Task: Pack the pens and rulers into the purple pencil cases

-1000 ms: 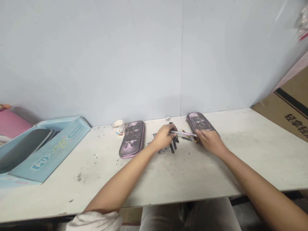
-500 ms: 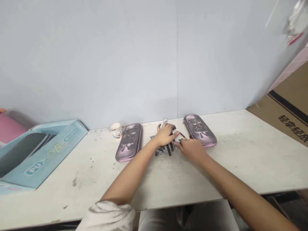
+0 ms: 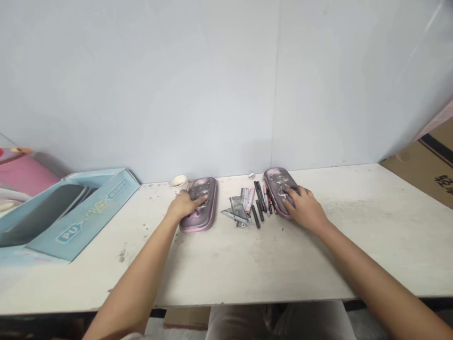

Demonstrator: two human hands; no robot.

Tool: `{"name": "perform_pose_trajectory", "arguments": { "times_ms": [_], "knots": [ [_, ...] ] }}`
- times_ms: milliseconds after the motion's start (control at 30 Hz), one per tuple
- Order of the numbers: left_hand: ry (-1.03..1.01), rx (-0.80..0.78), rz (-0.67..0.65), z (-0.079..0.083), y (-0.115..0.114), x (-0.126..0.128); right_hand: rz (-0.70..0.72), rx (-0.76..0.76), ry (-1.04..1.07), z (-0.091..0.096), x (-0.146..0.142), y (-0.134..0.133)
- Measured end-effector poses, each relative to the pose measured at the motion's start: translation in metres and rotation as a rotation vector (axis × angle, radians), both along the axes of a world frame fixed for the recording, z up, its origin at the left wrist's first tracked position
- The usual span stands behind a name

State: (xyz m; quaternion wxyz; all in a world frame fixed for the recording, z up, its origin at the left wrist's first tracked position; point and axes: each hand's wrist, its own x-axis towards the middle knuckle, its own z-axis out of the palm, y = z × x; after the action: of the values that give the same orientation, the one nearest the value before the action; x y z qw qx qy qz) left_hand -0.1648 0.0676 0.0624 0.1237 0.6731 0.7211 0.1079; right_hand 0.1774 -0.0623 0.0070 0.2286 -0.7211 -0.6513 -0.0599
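A table (image 3: 247, 264) with two pencil cases, a hand resting on each.
A blue box (image 3: 88, 212) sits well left of the pens (image 3: 256, 200). The left case (image 3: 205, 219) lies just left of the pens and the right case (image 3: 276, 182) just right, both lengthwise toward the wall. The left hand (image 3: 184, 205) and right hand (image 3: 306, 210) lie palm-down on their near ends, fingers loose, clasping nothing.
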Motion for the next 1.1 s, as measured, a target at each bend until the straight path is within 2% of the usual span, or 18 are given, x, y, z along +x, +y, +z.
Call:
{"name": "perform_pose_trajectory", "arguments": {
  "times_ms": [167, 267, 333, 433, 533, 600, 667, 733, 800, 867, 967, 1033, 1100],
  "knots": [
    [-0.546, -0.227, 0.043, -0.011, 0.0, 0.001, 0.106, 0.082, 0.026, 0.006, -0.029, 0.013],
    [-0.738, -0.239, -0.009, -0.005, -0.004, 0.015, 0.205, 0.139, 0.063, 0.019, -0.031, 0.015],
    [-0.7, -0.131, -0.119, 0.006, -0.01, 0.029, 0.279, 0.179, 0.089, 0.036, -0.028, 0.015],
    [-0.471, 0.056, -0.397, 0.03, -0.027, 0.056, 0.363, 0.231, 0.154, 0.069, -0.021, 0.01],
    [-0.304, 0.04, -0.736, 0.054, -0.048, 0.086, 0.481, 0.252, 0.196, 0.104, -0.013, 0.001],
    [-0.264, -0.033, -0.923, 0.067, -0.06, 0.105, 0.627, 0.127, 0.166, 0.122, -0.008, -0.008],
    [-0.233, -0.09, -1.046, 0.076, -0.069, 0.12, 0.732, -0.1, 0.095, 0.133, -0.002, -0.017],
    [-0.172, -0.114, -1.109, 0.082, -0.074, 0.134, 0.713, -0.307, 0.003, 0.138, 0.002, -0.027],
    [-0.082, -0.1, -1.14, 0.086, -0.077, 0.146, 0.612, -0.395, -0.104, 0.138, 0.006, -0.036],
    [-0.014, -0.041, -1.144, 0.088, -0.078, 0.158, 0.509, -0.34, -0.256, 0.138, 0.012, -0.043],
    [-0.028, 0.108, -1.095, 0.093, -0.079, 0.176, 0.428, -0.061, -0.526, 0.149, 0.034, -0.05],
    [-0.122, 0.198, -1.02, 0.1, -0.08, 0.19, 0.378, 0.141, -0.638, 0.166, 0.058, -0.055],
    [-0.346, 0.246, -0.917, 0.108, -0.081, 0.206, 0.248, 0.316, -0.658, 0.185, 0.085, -0.061]
  ]
}}
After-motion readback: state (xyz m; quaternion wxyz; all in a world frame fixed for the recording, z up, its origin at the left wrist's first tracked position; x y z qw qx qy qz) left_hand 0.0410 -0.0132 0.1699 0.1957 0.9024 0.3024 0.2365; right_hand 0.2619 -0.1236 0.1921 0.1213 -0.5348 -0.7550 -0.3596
